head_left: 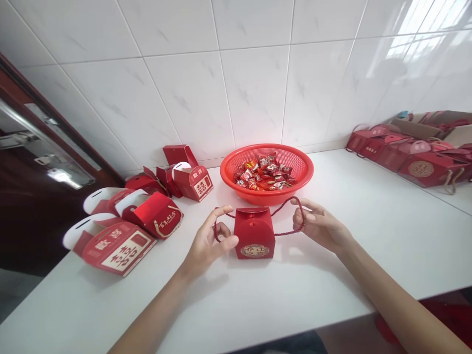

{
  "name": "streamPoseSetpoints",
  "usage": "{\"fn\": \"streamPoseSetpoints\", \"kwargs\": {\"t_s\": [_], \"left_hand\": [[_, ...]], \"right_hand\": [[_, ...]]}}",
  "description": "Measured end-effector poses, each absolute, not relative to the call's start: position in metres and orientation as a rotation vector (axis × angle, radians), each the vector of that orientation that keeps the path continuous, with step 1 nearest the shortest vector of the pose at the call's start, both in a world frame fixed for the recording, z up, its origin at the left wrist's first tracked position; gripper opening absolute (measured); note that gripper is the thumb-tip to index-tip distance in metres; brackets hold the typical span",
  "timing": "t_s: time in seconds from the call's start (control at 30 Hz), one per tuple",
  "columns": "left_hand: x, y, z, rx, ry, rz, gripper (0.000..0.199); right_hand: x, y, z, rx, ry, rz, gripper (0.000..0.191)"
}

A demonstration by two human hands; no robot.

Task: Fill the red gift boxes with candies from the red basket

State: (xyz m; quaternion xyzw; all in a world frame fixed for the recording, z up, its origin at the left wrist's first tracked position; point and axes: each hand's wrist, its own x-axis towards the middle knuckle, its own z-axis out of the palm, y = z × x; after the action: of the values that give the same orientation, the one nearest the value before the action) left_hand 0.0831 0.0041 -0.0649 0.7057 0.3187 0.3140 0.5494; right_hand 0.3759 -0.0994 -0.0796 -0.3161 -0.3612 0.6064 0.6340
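Note:
A small red gift box (pixel 253 235) with a gold round emblem stands upright on the white counter, its top flaps folded together. A dark red cord handle (pixel 288 233) loops out from either side of it. On the left side, my left hand (pixel 212 243) has the cord loop hooked around its bent fingers, with the thumb beside the box wall. My right hand (pixel 319 223) grips the right cord loop between thumb and curled fingers, pulled out sideways from the box. Behind the box sits a red plastic basket (pixel 267 196) holding many wrapped candies (pixel 263 172).
Several open red gift boxes (pixel 120 246) stand at the left, more (pixel 193 182) near the tiled wall (pixel 184 88). At the right back is a row of closed red boxes (pixel 416 164) beside a cardboard box (pixel 416 127). The counter's front edge (pixel 295 329) runs close to me.

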Motion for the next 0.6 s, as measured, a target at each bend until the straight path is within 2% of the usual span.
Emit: {"fn": "streamPoseSetpoints", "kwargs": {"t_s": [0.13, 0.3, 0.6], "left_hand": [[0.092, -0.003, -0.077, 1.839, 0.824, 0.704, 0.077], [0.1, -0.004, -0.08, 1.915, 0.819, 0.641, 0.064], [0.104, -0.004, -0.08, 1.853, 0.789, 0.623, 0.06]], "right_hand": [[0.376, -0.099, -0.08, -0.717, -0.8, 1.4, 0.047], [0.375, -0.097, -0.084, -0.727, -0.783, 1.431, 0.055], [0.376, -0.096, -0.085, -0.821, -0.81, 1.424, 0.056]]}}
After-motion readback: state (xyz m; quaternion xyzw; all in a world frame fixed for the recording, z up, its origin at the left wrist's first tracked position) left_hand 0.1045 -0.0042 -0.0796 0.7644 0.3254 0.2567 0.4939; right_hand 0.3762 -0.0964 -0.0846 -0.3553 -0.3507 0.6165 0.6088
